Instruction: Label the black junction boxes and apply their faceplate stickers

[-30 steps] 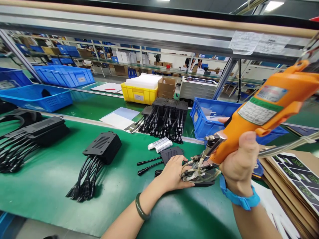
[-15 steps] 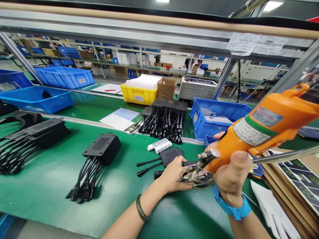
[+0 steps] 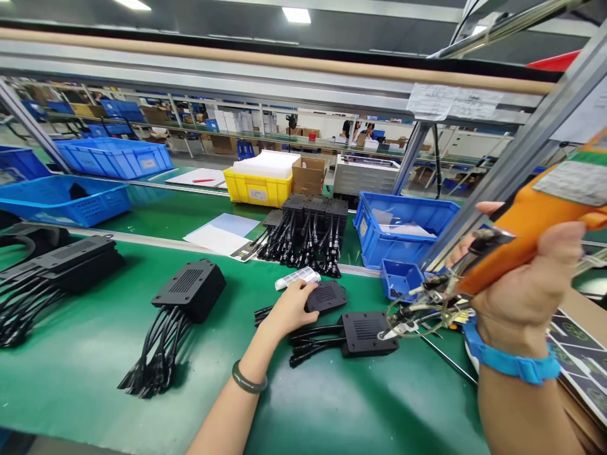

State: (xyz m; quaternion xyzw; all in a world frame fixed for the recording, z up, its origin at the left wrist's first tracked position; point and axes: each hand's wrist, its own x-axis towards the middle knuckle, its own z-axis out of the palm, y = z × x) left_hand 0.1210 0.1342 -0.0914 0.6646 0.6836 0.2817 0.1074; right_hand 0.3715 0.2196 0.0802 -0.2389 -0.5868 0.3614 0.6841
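Observation:
My left hand (image 3: 293,309) is at the cable end of a flat black vented box (image 3: 329,296), with thumb and fingers closed around that end. In my right hand (image 3: 519,303) is an orange electric screwdriver (image 3: 526,221), held by its body with the fingers wrapped round it. Its tip meets the right part of a second black vented box (image 3: 365,332), lying flat in front of the first with its cables to the left. A small white ribbed piece (image 3: 298,278) lies behind my left hand.
Further left lies a thicker black box (image 3: 187,287) with bundled cables, and more boxes (image 3: 76,259) beyond it. Stacked cabled boxes (image 3: 315,205) stand behind, beside a yellow bin (image 3: 258,188). Blue bins (image 3: 403,227) and a small blue tray (image 3: 401,278) are at right, near metal posts.
My left hand has moved left from the front box to the box behind it. The screwdriver has shifted right in view, uncovering the front box. The camera view has tilted up.

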